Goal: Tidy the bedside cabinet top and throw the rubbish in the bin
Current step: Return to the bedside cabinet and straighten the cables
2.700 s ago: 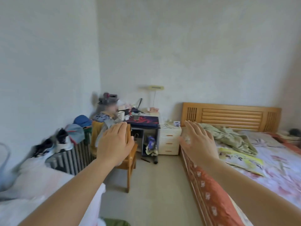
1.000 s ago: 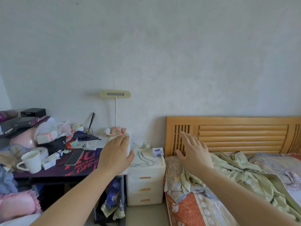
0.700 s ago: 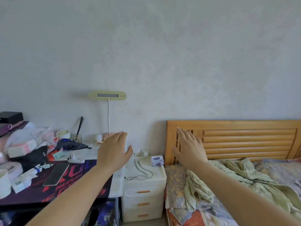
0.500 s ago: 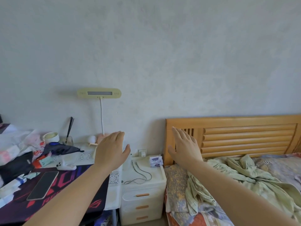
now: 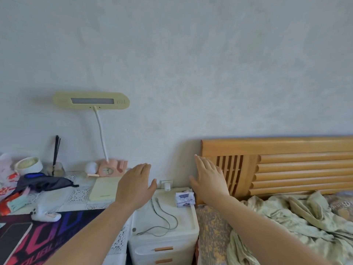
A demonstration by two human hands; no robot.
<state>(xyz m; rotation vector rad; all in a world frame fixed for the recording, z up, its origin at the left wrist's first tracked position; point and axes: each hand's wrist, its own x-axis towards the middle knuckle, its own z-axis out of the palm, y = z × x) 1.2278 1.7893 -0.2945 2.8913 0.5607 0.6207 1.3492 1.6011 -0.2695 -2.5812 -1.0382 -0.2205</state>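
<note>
A white plastic bedside cabinet [image 5: 183,215] with drawers stands between the desk and the bed. On its top lie a grey cable [image 5: 162,217] and a small purple-and-white tissue packet [image 5: 185,198] at the back right. A white charger plug [image 5: 167,186] sits in the wall socket behind it. My left hand [image 5: 136,185] hovers flat, fingers apart, over the cabinet's back left corner. My right hand [image 5: 209,179] hovers flat and empty above the back right corner, just past the packet. No bin is in view.
A cluttered desk [image 5: 63,199] on the left holds a yellow lamp [image 5: 91,101], pink clock [image 5: 107,170], cream notebook [image 5: 105,189], dark pouch [image 5: 45,182] and white controller [image 5: 44,212]. A wooden headboard [image 5: 286,165] and a bed with crumpled green bedding [image 5: 286,217] are on the right.
I have come across the room up to the cabinet, which now fills the lower middle. Both hands stay raised, flat and empty, and have drawn closer together over the cabinet top.
</note>
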